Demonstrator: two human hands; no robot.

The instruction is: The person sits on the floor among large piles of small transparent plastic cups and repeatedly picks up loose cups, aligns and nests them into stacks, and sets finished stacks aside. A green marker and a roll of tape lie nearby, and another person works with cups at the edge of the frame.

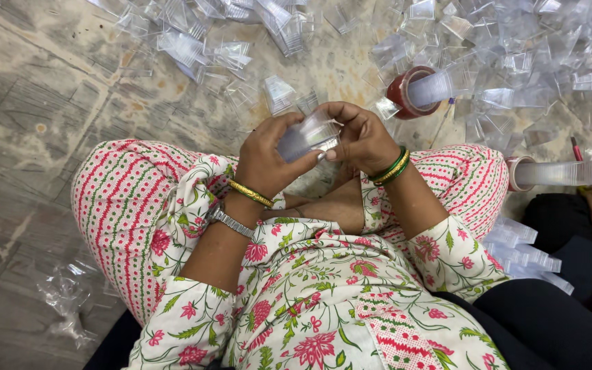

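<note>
The left hand (pixel 265 161) and right hand (pixel 363 140) are both curling closed around one small clear plastic box (pixel 307 136), fingertips pinching its edges above the lap.

A worn, stained grey stone floor (pixel 42 89) spreads out evenly lit, its scored lines left of the red tape roll (pixel 416 90).

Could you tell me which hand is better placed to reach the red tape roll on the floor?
Probably the right hand: the red tape roll lies nearer it, while the left hand is farther.
</note>
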